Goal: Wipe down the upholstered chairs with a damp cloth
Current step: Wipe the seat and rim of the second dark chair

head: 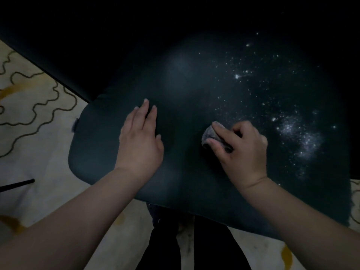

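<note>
A dark upholstered chair seat fills the middle of the head view. White specks and powdery crumbs are scattered over its right half. My right hand grips a small bunched grey cloth and holds it against the seat near the centre, left of the crumbs. My left hand lies flat on the seat's left part with straight fingers, holding nothing.
The chair's dark backrest rises at the top left. A cream carpet with dark wavy lines and yellow marks surrounds the chair. A thin black bar lies at the left edge. My dark trouser legs stand below the seat's front edge.
</note>
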Demonstrator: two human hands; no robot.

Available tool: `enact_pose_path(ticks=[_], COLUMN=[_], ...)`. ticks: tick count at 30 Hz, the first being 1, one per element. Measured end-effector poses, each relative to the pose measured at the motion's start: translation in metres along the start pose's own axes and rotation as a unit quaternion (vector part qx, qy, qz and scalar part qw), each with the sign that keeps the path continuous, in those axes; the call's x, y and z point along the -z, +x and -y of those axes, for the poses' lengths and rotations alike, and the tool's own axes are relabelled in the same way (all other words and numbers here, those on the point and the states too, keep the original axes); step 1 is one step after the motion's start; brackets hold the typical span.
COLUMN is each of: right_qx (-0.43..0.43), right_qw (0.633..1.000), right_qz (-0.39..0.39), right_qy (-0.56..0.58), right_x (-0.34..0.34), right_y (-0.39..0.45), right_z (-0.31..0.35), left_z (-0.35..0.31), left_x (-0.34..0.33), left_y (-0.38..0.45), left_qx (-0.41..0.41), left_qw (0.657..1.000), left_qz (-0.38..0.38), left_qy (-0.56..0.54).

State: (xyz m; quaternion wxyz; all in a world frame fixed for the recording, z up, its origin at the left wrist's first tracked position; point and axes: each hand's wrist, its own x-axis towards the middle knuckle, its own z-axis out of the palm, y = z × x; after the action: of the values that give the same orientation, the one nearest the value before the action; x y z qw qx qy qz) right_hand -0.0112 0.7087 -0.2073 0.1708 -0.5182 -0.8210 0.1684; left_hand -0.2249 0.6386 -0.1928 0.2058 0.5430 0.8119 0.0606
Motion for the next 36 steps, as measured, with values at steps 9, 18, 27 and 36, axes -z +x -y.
enact_pose_path(ticks=[9, 18, 27, 36], right_qx=[0.001, 0.079, -0.016, 0.048], right_qw=[0.999, 0.996, 0.999, 0.997], right_qz=[0.044, 0.05, -0.041, -0.012], right_qy=[0.014, 0.006, -0.002, 0.057], right_x=[-0.01, -0.004, -0.011, -0.022], right_y=[0.003, -0.015, 0.054, 0.081], right_z=[0.001, -0.014, -0.033, -0.015], left_z=[-0.003, -0.007, -0.02, -0.032], left_x=[-0.005, -0.002, -0.004, -0.001], left_y=[0.0, 0.003, 0.02, 0.04], left_qx=[0.015, 0.016, 0.019, 0.022], left_qw=[1.0, 1.0, 0.999, 0.999], left_qz=[-0.003, 0.001, -0.003, -0.011], left_qy=[-0.007, -0.016, -0.029, -0.038])
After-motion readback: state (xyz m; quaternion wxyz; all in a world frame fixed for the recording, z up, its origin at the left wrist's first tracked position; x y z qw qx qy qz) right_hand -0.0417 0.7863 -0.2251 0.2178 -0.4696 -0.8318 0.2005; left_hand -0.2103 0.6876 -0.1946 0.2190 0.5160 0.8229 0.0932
